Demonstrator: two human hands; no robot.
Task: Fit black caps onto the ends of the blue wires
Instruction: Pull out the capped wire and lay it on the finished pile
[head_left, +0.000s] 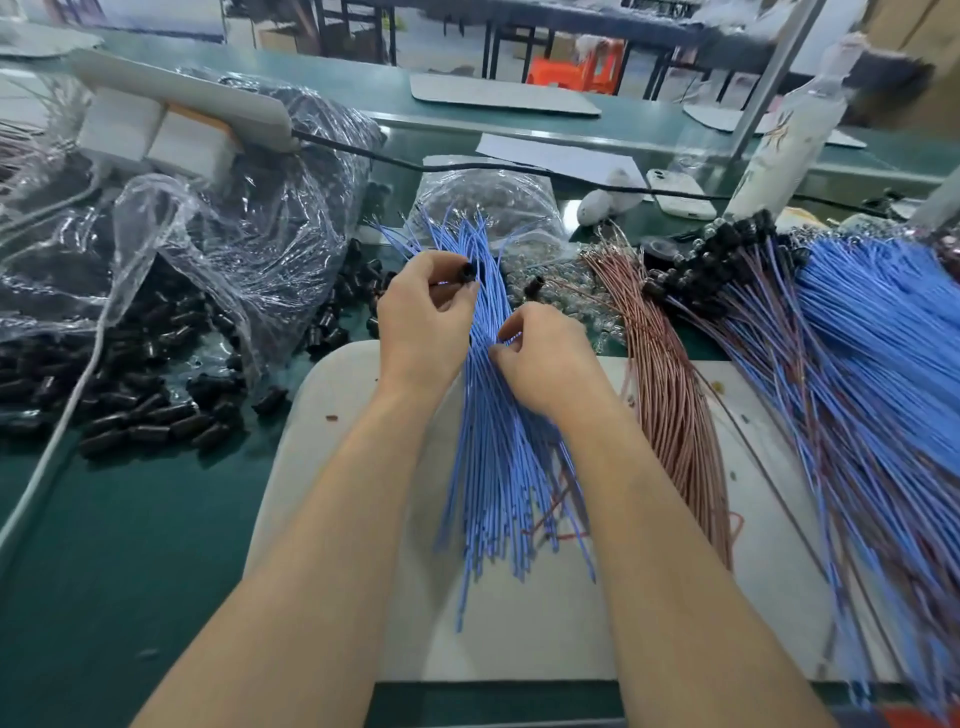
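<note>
Head view: left grip (423, 322) pinches 1 black cap (467, 272) at the far end of the blue wires (498, 457); right grip (545, 358) is curled onto those wires. They look thin and limp, so I'd pinch close to the tip.

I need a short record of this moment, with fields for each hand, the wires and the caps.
left hand: pinches one black cap over the bundle
right hand: fingers pinch blue wires in the bundle
blue wires: uncapped bundle fanned on a white board
loose caps: black heap on the green table, at left
capped wires: heap at right
</note>
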